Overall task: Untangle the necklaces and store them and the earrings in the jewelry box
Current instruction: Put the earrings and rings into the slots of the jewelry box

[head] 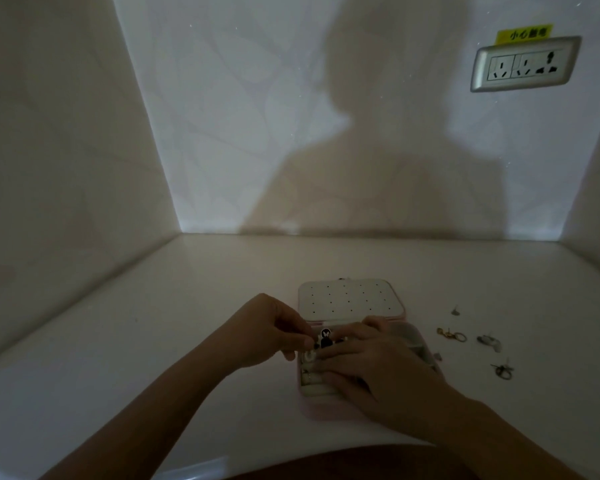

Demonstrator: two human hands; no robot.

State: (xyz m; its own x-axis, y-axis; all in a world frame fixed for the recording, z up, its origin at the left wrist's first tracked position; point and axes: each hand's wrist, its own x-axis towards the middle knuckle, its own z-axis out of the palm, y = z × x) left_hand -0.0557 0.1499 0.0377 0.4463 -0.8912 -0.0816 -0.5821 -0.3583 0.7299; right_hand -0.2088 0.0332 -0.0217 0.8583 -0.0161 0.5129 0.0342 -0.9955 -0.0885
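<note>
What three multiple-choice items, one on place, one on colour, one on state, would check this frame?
1. Where do the loose earrings lie?
A. left of the jewelry box
B. right of it, on the table
C. inside it
2. What colour is the label above the wall outlet?
A. yellow
B. red
C. blue
3. The jewelry box is:
A. open
B. closed
C. upside down
Key: 1 B, they lie scattered past the box's right edge; 2 A, the strip is plainly yellow; 3 A, its perforated lid lies folded back.
</note>
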